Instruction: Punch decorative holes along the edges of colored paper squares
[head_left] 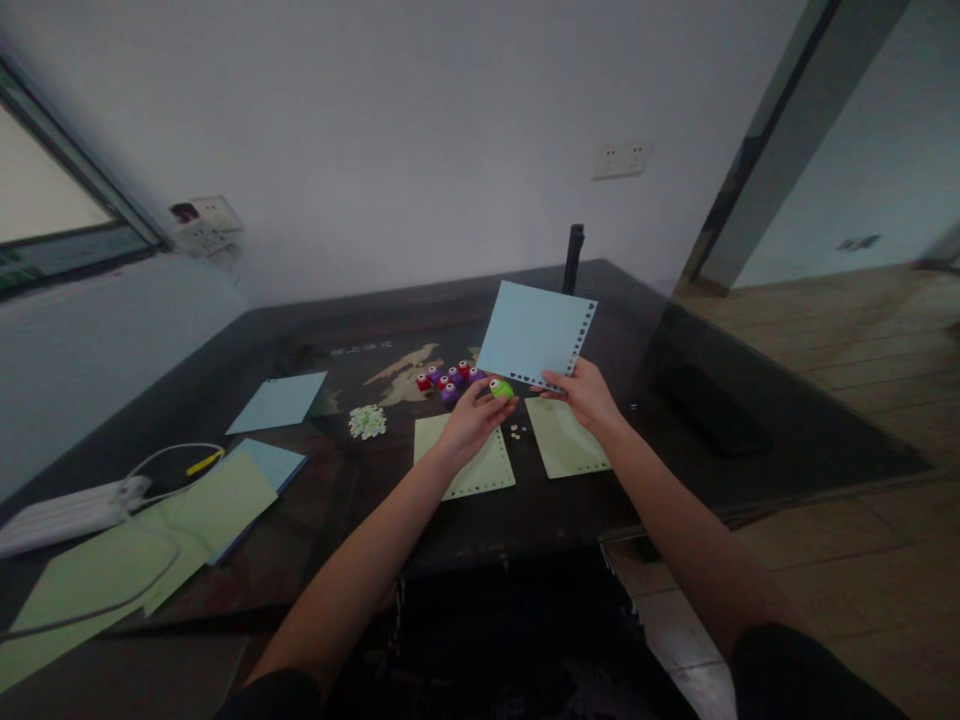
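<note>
My right hand [589,398] grips a light blue sheet of paper [532,325] by its lower right corner, above the table. Small shapes are punched along the sheet's right and lower edges. In my left hand [474,422] is a small green craft punch [501,388] with an eye-like dot, just below the sheet's lower left corner. Beneath my hands lie two pale green sheets, one at left [480,470] and one at right [566,445], with holes along their edges. Tiny punched-out bits [517,432] lie between them. Several red and purple punches [450,380] stand behind my left hand.
A heap of small paper cutouts [367,422] lies left of the sheets. Farther left are another blue sheet [279,402], a stack of green paper [225,505] and a white power strip [67,515] with its cable. A black upright object [574,258] stands at the back.
</note>
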